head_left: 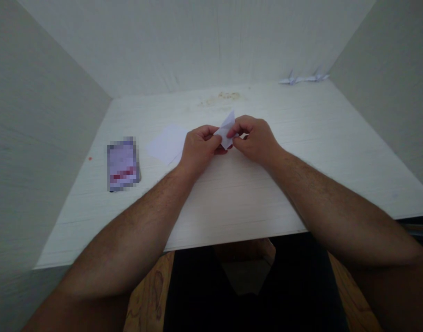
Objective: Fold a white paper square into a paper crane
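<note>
Between my two hands, above the middle of the white desk, is a small piece of folded white paper [226,129] with one pointed tip standing up. My left hand [201,146] pinches its left side, thumb on the near face and fingers curled behind. On the other side my right hand [253,137] has thumb and forefinger closed at the paper's right edge. The fingers partly hide the lower folds. Flat sheets of white paper [167,142] lie on the desk just left of my left hand, partly covered by it.
A blurred-out phone-like device [123,164] lies on the left of the desk [225,198]. Folded paper cranes [292,80] stand at the back right against the wall. Panels enclose the left, back and right sides. Brownish marks [228,96] show near the back.
</note>
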A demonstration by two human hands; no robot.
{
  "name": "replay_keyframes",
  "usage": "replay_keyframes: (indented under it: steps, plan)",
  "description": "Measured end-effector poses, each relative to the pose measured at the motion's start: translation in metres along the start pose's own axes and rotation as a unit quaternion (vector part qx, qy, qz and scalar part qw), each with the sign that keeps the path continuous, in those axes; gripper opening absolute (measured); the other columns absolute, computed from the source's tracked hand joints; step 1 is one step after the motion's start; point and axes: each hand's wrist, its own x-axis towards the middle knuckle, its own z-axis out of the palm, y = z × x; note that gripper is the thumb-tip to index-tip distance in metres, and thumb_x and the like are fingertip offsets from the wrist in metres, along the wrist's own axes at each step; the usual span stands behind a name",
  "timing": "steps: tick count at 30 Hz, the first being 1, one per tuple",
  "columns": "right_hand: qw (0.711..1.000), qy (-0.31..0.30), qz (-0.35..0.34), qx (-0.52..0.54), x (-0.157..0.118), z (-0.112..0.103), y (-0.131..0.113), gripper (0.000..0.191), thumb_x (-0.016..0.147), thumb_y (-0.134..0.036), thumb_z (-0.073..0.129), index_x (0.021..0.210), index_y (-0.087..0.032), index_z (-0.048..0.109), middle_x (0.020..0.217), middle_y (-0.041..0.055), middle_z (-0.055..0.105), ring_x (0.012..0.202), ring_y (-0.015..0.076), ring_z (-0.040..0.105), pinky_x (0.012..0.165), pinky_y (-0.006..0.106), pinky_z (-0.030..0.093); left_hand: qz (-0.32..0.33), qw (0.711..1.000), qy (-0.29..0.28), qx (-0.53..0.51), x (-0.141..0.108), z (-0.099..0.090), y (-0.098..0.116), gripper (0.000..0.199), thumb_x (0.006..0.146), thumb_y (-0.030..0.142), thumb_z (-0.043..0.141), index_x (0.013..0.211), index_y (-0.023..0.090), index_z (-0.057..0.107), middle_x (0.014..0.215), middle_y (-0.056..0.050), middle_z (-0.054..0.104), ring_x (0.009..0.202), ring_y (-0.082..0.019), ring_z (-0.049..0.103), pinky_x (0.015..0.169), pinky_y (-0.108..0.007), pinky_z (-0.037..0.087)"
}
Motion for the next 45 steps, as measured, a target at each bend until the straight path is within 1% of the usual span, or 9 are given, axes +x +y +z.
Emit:
replay_keyframes:
  steps: [6,11,13,18,24,30,36,41,45]
  plan:
    - [1.000,0.000,0.012,0.018,0.000,0.000,0.003,0.016,0.068,-0.011,0.062,0.080,-0.019,0.069,0.084,0.0016,0.069,0.074,0.0139,0.058,0.069,0.030,0.047,-0.006,1.000,-0.007,-0.027,0.000,-0.001,0.001,0.016,0.074,0.016,0.068,0.089,0.012,0.073,0.077,-0.004,0.074,0.067,-0.014,0.071,0.065,-0.028,0.063]
    - [0.997,-0.003,0.052,0.048,0.001,0.001,0.004,0.017,0.069,-0.013,0.065,0.084,-0.018,0.072,0.081,0.0014,0.070,0.070,0.0136,0.061,0.067,0.030,0.050,-0.006,0.998,-0.019,-0.054,-0.002,-0.003,0.003,0.057,0.071,0.012,0.070,0.128,0.019,0.066,0.074,0.001,0.072,0.066,-0.013,0.071,0.071,-0.030,0.064]
    - [0.996,-0.007,0.066,0.056,0.001,0.000,0.004,0.019,0.070,-0.012,0.065,0.086,-0.018,0.073,0.076,0.0009,0.069,0.067,0.0136,0.061,0.066,0.030,0.051,0.004,0.998,-0.025,-0.050,-0.003,-0.004,0.004,0.064,0.071,0.011,0.070,0.134,0.021,0.062,0.073,0.003,0.071,0.066,-0.012,0.071,0.072,-0.030,0.063]
    - [0.994,-0.024,0.081,0.069,0.001,-0.001,0.002,0.021,0.072,-0.009,0.063,0.089,-0.017,0.073,0.073,0.0001,0.068,0.064,0.0127,0.062,0.064,0.030,0.051,0.023,0.998,-0.042,-0.044,-0.003,-0.004,0.003,0.043,0.074,0.017,0.073,0.116,0.016,0.071,0.078,-0.001,0.072,0.068,-0.012,0.070,0.070,-0.029,0.064]
    - [0.995,-0.017,0.073,0.059,0.001,0.002,0.006,0.021,0.072,-0.009,0.066,0.089,-0.019,0.072,0.083,0.0008,0.069,0.069,0.0132,0.060,0.065,0.031,0.052,0.038,0.998,-0.022,-0.036,-0.002,-0.004,0.002,0.035,0.073,0.018,0.073,0.108,0.016,0.073,0.075,0.000,0.071,0.064,-0.011,0.068,0.065,-0.027,0.064]
    - [0.999,0.030,-0.032,0.014,-0.001,0.002,0.007,0.020,0.071,-0.007,0.071,0.085,-0.021,0.073,0.108,0.0041,0.063,0.072,0.0108,0.056,0.068,0.030,0.051,0.032,0.999,0.004,-0.035,-0.003,-0.002,0.002,0.031,0.072,0.022,0.074,0.102,0.016,0.073,0.075,0.000,0.074,0.066,-0.012,0.069,0.068,-0.028,0.063]
    - [0.998,-0.006,-0.045,-0.040,-0.004,0.000,0.001,0.012,0.076,-0.013,0.072,0.079,-0.023,0.076,0.089,0.0016,0.063,0.073,0.0133,0.055,0.068,0.030,0.046,0.029,0.999,0.026,-0.011,-0.003,-0.002,0.003,0.029,0.072,0.021,0.075,0.100,0.015,0.074,0.073,0.000,0.075,0.062,-0.011,0.069,0.068,-0.026,0.062]
    - [0.997,-0.039,-0.036,-0.052,-0.004,-0.001,-0.003,0.009,0.077,-0.017,0.073,0.081,-0.024,0.076,0.090,0.0016,0.067,0.072,0.0136,0.055,0.071,0.030,0.045,0.031,0.999,0.044,-0.008,-0.003,-0.002,0.003,0.026,0.073,0.021,0.076,0.098,0.016,0.073,0.073,-0.001,0.074,0.064,-0.011,0.069,0.068,-0.025,0.061]
    - [0.998,-0.035,-0.011,-0.044,-0.004,0.001,-0.004,0.002,0.077,-0.024,0.075,0.078,-0.023,0.074,0.080,0.0002,0.064,0.068,0.0133,0.052,0.067,0.030,0.042,0.040,0.998,0.047,0.000,-0.004,-0.001,0.003,0.024,0.072,0.022,0.077,0.095,0.016,0.073,0.075,0.000,0.073,0.066,-0.012,0.070,0.068,-0.027,0.062]
